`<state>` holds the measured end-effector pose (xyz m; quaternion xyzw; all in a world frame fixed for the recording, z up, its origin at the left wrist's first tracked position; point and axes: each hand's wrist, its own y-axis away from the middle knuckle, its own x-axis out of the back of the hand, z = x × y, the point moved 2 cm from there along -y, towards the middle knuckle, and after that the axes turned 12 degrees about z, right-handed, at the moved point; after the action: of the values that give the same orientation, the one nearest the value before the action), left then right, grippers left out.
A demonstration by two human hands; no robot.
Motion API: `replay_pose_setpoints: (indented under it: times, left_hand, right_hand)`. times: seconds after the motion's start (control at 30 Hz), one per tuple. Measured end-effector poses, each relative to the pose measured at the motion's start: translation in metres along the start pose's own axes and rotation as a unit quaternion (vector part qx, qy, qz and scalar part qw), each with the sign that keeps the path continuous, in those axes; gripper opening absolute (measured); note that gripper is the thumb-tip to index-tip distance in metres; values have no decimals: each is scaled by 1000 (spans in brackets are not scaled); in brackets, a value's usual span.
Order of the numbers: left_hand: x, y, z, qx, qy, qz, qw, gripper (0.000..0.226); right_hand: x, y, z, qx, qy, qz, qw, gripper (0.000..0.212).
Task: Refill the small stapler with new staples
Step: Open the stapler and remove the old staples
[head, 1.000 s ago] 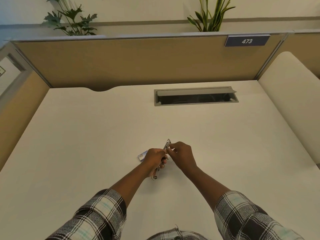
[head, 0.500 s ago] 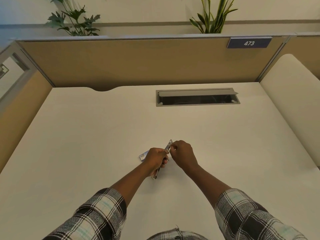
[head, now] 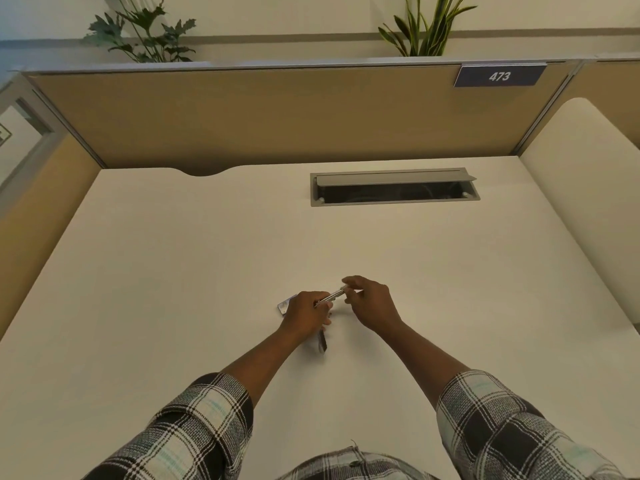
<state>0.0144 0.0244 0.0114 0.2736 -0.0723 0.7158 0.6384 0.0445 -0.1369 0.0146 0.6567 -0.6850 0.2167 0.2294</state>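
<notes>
1. The left hand's point(head: 306, 311) fingers point(head: 325, 318) are curling shut around the stapler point(head: 329, 299), hiding most of its middle.
2. The right hand's point(head: 370, 301) fingertips point(head: 348, 281) are pinching together at the stapler's far metal tip, just beyond the left knuckles.
3. The stapler's silver arm is slanting up and to the right between the two grips, held above the desk point(head: 173, 271).
4. A dark part point(head: 322, 341) is hanging down below the left fingers; whether it touches the desk cannot be told.
5. A small pale box point(head: 284, 304) is lying on the desk just left of the left hand, partly hidden by it.
6. Plaid sleeves point(head: 207, 420) are covering both forearms near the bottom edge.
</notes>
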Motion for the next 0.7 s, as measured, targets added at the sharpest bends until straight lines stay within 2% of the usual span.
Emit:
replay_pose_setpoints:
  times: [0.23,0.4,0.53,0.7]
  left_hand:
    - [11,-2,-3,1,27,-43,999,18]
    - [9,-2,-1,32,51,-27,998,28]
    - [7,0,0,123,125,-73,982,22]
    - [9,3,-1,228,237,-133,935,25]
  right_hand:
    - [2,-3,3,-5,-20,-2,1000,9]
    - [-1,-1,3,-10,-12,7,1000,9]
    - [-1,-1,5,-20,-2,3,1000,13]
    - [3,-2,0,-10,-20,5,1000,12]
